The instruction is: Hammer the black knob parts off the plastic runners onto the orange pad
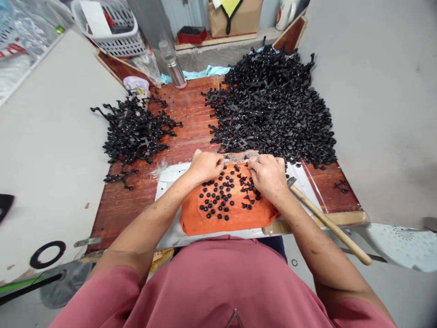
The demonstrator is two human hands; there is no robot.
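The left hand (pixel 207 166) is resting at about eleven o'clock on the far edge of one orange cloth (pixel 205 224), the dial's centre, with fingers curled and thumb and forefinger close together; the right hand (pixel 269 175) is lying at two, fingers bent downward (whether either is pinching something I cannot tell, the tips being too small and crowded to make out). Several dozen small black pieces (pixel 218 200) are lying across the cloth, many showing round ends on the left, more tipping sideways on the right, and the right hand is blocking an exact count. One hammer (pixel 331 223) is pointing out between three and four, its head partly hiding near the right wrist. Two black piles are sitting on one reddish wooden tabletop (pixel 191 114), their parts overlapping too densely for counting: the larger heap (pixel 273 105) is spreading at one, the smaller heap (pixel 134 130) at ten. One metal flask (pixel 176 73) is standing at eleven; farther out, one white basket (pixel 119 45) is sitting between ten and eleven. One red box (pixel 191 36) is resting just short of twelve, while one brown paper bag (pixel 246 20) is standing at twelve, the top edge cutting it off.
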